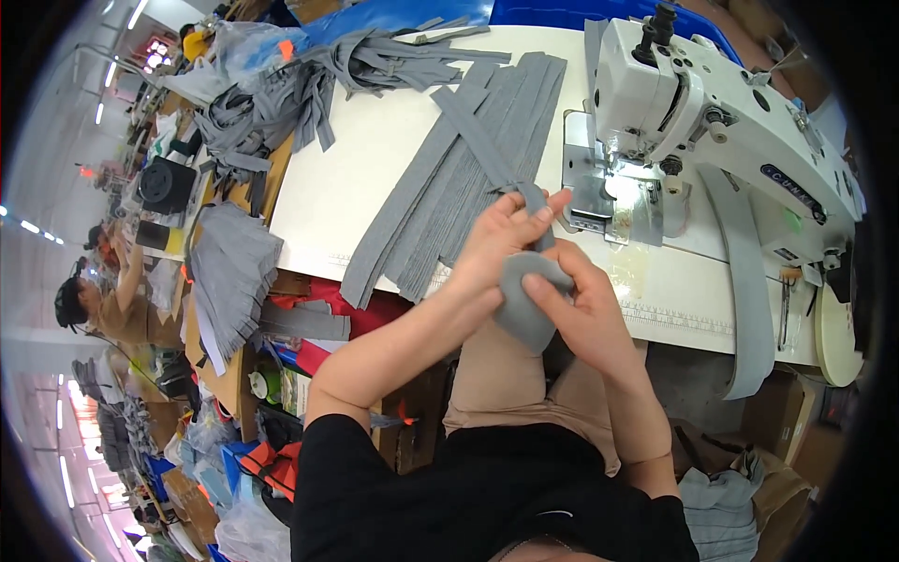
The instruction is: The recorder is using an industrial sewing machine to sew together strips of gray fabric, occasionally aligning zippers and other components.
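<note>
A grey fabric strip [529, 314] is between my two hands, above my lap at the table's front edge. My left hand [501, 239] is closed on its upper part, the fingers bent around the narrow band. My right hand [590, 304] grips the wider, curled lower part, with the thumb pressed on top. Just beyond my left fingers, another length of grey strip [478, 140] lies slantwise over a stack of flat grey strips [468, 197]. Whether that length joins the held one is hidden by my fingers.
A white sewing machine [712, 122] stands to the right, its lamp lit over the needle plate. A long grey strip [744, 290] hangs from its bed over the front edge. Tangled grey strips [253, 112] and a fanned grey pile [229, 272] lie left. People sit farther left.
</note>
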`<state>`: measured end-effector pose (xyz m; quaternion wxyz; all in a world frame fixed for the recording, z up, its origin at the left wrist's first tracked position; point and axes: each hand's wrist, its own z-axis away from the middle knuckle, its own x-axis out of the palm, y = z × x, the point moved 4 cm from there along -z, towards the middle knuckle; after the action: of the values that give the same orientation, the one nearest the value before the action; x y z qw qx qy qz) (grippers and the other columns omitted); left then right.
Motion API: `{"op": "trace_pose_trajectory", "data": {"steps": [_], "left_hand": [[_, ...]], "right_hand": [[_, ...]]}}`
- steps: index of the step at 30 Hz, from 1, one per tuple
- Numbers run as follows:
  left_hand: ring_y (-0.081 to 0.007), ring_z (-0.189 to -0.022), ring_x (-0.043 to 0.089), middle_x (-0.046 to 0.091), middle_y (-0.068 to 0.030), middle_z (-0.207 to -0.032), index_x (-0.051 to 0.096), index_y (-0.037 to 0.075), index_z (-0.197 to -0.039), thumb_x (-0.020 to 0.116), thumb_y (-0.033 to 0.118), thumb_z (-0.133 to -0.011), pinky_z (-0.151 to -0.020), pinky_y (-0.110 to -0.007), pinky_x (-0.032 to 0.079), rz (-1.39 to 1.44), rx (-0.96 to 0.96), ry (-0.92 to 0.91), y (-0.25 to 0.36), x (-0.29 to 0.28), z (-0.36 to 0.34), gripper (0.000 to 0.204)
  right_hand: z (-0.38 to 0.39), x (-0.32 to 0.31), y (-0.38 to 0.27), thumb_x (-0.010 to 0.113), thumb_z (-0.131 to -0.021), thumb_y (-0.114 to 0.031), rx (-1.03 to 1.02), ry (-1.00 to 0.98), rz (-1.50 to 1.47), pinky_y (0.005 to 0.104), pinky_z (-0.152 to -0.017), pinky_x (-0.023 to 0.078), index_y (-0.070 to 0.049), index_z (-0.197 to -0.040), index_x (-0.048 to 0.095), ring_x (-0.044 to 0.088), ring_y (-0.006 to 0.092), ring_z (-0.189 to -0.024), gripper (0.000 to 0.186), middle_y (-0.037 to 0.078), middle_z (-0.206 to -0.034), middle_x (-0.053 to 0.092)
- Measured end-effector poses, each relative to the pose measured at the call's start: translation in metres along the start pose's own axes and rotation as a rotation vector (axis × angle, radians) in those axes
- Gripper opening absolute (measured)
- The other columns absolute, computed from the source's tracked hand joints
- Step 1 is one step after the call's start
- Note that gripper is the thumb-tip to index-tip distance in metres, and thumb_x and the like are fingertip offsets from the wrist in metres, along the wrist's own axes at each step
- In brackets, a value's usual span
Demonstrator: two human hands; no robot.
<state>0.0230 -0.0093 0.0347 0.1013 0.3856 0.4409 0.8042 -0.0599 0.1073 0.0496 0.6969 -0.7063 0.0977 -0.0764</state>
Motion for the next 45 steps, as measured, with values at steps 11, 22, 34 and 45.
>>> {"op": "trace_pose_trajectory", "data": {"steps": [11,22,34,45], "left_hand": [[-0.0289,-0.099,0.071,0.069,-0.0193,-0.115,0.053,0.001,-0.124,0.050,0.028,-0.112,-0.087,-0.040,0.060,-0.038,0.252,0.228,0.034,-0.019,-0.033,0.029],[-0.0165,-0.086,0.070,0.069,-0.0113,-0.097,0.053,0.002,-0.117,0.049,0.018,-0.112,-0.070,-0.031,0.063,-0.291,0.079,-0.188,-0.029,0.019,0.033,0.017],[-0.0129,-0.115,0.062,0.068,-0.0133,-0.123,0.061,0.000,-0.112,0.057,0.010,-0.108,-0.095,-0.025,0.052,-0.412,0.065,-0.260,-0.088,0.046,0.059,0.012],[-0.0072,-0.097,0.058,0.065,-0.0022,-0.107,0.067,-0.004,-0.113,0.065,0.006,-0.104,-0.080,-0.020,0.051,-0.350,0.320,-0.044,-0.081,0.045,0.058,0.014]], "right_hand": [[0.101,-0.032,0.015,0.070,-0.098,-0.015,0.258,-0.082,0.148,0.0314,-0.064,0.045,-0.001,-0.100,0.064,0.056,0.0162,-0.069,0.015,0.010,-0.076,0.061],[0.111,-0.091,0.012,0.071,-0.097,-0.016,0.242,-0.034,0.338,0.0266,-0.068,0.047,-0.002,-0.102,0.063,0.059,0.0125,-0.079,0.017,0.005,-0.087,0.065],[0.095,-0.082,-0.005,0.073,-0.090,-0.004,-0.200,0.696,0.597,0.0299,-0.068,0.052,-0.003,-0.099,0.067,0.067,0.0207,-0.075,0.011,0.009,-0.086,0.070],[0.104,-0.064,-0.004,0.079,-0.084,-0.007,-0.466,0.802,0.676,0.0345,-0.068,0.051,-0.006,-0.112,0.066,0.066,0.0257,-0.085,0.031,0.011,-0.099,0.067]]}}
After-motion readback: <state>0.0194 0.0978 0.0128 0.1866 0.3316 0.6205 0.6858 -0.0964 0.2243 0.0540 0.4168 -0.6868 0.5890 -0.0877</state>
